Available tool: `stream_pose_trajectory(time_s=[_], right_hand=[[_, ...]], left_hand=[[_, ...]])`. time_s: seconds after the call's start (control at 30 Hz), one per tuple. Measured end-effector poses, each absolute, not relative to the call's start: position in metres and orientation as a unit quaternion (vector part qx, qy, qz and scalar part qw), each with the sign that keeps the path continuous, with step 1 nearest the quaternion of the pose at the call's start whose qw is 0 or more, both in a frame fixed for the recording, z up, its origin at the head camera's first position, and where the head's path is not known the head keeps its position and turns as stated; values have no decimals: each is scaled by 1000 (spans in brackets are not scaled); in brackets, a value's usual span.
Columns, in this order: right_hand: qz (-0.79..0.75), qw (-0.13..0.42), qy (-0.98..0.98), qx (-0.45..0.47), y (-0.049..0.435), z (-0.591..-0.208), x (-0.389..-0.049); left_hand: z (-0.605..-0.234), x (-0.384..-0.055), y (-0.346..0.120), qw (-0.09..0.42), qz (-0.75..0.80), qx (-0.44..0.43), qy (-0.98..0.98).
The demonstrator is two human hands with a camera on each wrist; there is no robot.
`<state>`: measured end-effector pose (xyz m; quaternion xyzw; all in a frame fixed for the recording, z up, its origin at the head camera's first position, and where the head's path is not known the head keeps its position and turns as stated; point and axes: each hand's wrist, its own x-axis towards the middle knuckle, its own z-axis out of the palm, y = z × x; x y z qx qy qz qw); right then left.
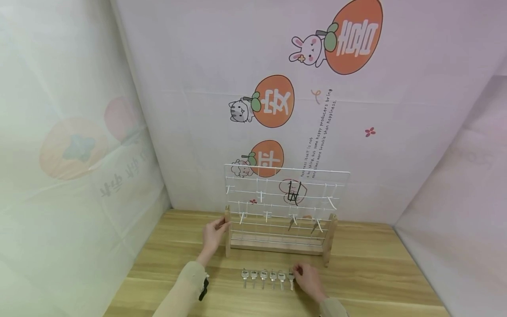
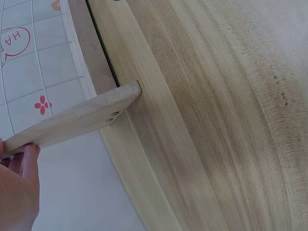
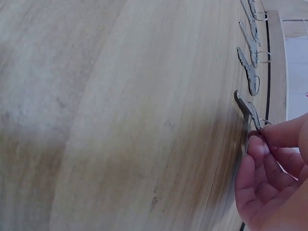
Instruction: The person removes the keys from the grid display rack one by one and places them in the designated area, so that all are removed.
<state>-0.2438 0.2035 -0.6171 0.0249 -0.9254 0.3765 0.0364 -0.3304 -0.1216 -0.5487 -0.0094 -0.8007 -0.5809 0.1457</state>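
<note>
My left hand (image 1: 213,234) grips the wooden side post (image 1: 227,233) of a white wire rack (image 1: 277,204). The left wrist view has the fingers of this hand (image 2: 21,190) curled at the post's edge (image 2: 79,118). In front of the rack, a row of silver keys with small rings lies on the wooden table. At the row's right end my right hand (image 1: 309,280) pinches one key (image 1: 291,281) near its ring. Seen from the right wrist, that key (image 3: 244,107) is slightly tilted, its head between thumb and fingertips. Its neighbour key (image 3: 249,72) lies flat.
White hooks (image 1: 261,196) stick out from the wire grid, and a small black wire piece (image 1: 293,192) sits high on it. What seem to be keys hang on two lower hooks at the right. Printed white cloth (image 1: 190,132) stands behind and at both sides.
</note>
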Motion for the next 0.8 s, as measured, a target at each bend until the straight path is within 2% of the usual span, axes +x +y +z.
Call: stream_pose_trajectory(time_s=[0.8], right_hand=[[362,55,-930,29,202,-619,-243]], left_hand=[[-547,-329,-122,137,-589,-5,-796]])
